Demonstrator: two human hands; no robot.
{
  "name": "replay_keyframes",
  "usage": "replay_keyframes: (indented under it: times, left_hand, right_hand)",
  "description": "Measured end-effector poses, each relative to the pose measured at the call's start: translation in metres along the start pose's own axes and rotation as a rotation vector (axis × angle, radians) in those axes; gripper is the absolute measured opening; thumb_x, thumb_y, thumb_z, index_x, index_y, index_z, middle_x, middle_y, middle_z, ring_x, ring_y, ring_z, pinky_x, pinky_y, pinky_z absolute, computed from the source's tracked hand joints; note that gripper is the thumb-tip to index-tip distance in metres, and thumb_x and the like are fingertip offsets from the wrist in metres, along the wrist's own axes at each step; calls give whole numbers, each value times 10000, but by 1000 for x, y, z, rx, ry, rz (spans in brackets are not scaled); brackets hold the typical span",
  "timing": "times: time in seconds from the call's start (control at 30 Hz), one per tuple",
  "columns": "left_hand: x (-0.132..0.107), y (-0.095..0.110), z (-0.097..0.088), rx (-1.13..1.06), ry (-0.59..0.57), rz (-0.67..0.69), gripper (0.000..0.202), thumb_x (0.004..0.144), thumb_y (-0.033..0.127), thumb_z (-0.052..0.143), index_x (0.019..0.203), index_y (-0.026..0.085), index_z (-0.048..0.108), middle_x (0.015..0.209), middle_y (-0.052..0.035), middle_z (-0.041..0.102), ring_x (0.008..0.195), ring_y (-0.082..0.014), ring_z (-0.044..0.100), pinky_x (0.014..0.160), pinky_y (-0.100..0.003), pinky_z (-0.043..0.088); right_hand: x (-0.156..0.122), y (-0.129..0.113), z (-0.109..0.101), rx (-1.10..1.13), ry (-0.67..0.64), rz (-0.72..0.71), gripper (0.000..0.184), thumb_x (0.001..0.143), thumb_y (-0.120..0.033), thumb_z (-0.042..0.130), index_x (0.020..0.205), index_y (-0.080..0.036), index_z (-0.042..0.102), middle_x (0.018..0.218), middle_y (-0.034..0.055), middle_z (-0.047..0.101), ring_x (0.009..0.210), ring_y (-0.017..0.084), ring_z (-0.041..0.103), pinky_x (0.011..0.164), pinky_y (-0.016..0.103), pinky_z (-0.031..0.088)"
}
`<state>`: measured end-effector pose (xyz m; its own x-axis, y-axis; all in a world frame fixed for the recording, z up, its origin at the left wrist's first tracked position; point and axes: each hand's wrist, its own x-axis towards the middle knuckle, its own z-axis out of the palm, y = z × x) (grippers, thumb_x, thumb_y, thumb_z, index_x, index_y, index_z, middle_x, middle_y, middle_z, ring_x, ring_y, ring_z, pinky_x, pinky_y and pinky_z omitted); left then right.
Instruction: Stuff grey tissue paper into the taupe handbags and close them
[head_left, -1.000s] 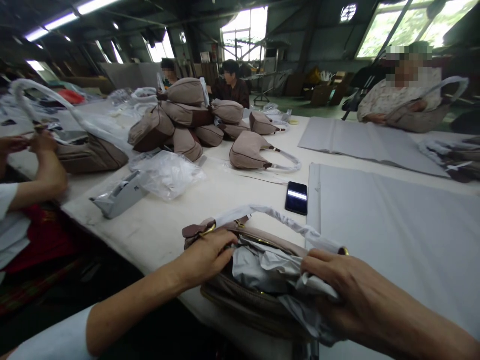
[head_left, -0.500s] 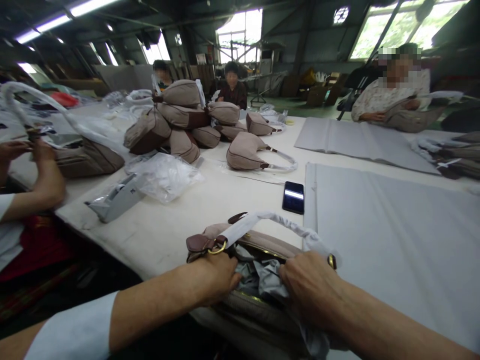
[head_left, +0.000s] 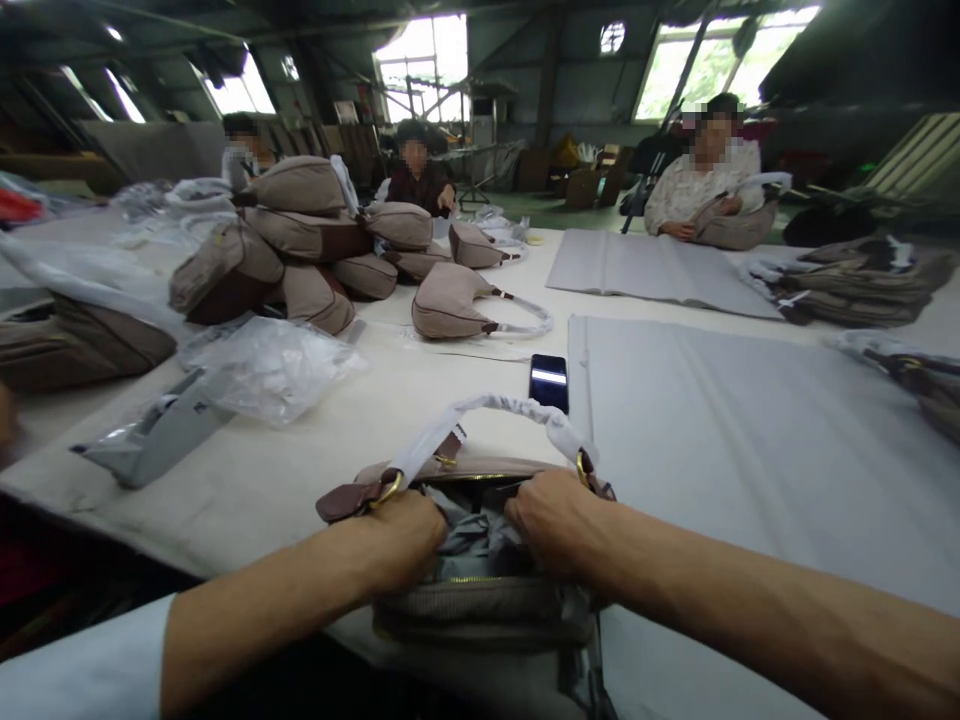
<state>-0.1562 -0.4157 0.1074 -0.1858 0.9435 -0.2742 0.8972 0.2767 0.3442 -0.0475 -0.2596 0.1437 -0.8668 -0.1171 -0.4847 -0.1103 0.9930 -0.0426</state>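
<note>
My left grip [head_left: 397, 540] and right grip [head_left: 555, 525] pinch the open zip edges of a taupe handbag [head_left: 480, 610] at the desk [head_left: 247, 500] edge, grey tissue paper [head_left: 480, 540] inside. Smartphone [head_left: 549, 383] just beyond; bag pile [head_left: 300, 240] farther off.

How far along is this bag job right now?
Done: the plump bags heaped ahead look finished, their handles wrapped. In hand: the left hand and right hand grip the open top of a taupe handbag, with grey paper showing inside and its handle wrapped in white. Left: its zip is not yet closed; a clear plastic bag lies nearby.
</note>
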Motion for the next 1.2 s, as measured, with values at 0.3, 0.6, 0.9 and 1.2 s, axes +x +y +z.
replay_keyframes:
  times: [0.3, 0.6, 0.9, 1.2]
  left_hand:
    - [33, 45, -4, -435, 212, 286, 431, 716, 301, 646, 1130, 213, 560, 1171, -70, 580, 1067, -259, 539, 929, -348, 434]
    - [50, 46, 10, -373, 200, 448, 187, 813, 247, 526, 955, 156, 606, 967, -77, 608, 900, -208, 570, 809, -298, 451]
    - [50, 41, 11, -489, 96, 497, 190, 781, 331, 602, 800, 153, 539, 735, 2, 517, 676, -121, 473, 621, -218, 387]
    - [61, 50, 32, -628, 1, 577, 39, 711, 182, 568, 706, 145, 582, 686, -2, 567, 656, -123, 522, 647, -218, 450]
  right_hand:
    - [-74, 38, -11, 162, 442, 40, 194, 890, -274, 418, 828, -164, 565, 820, 62, 624, 845, 201, 557, 812, 381, 382]
    - [-88, 34, 22, -27, 201, 86, 258, 671, -248, 684, 891, -174, 569, 875, 72, 629, 888, 274, 544, 768, 436, 389]
    - [-81, 16, 13, -385, 124, 80, 134, 792, -161, 516, 915, -158, 569, 766, 85, 650, 707, 258, 618, 957, 579, 294]
    - [-88, 1, 24, -377, 544, -194, 122, 831, -200, 446, 780, -191, 556, 688, 33, 578, 642, 206, 496, 881, 536, 307]
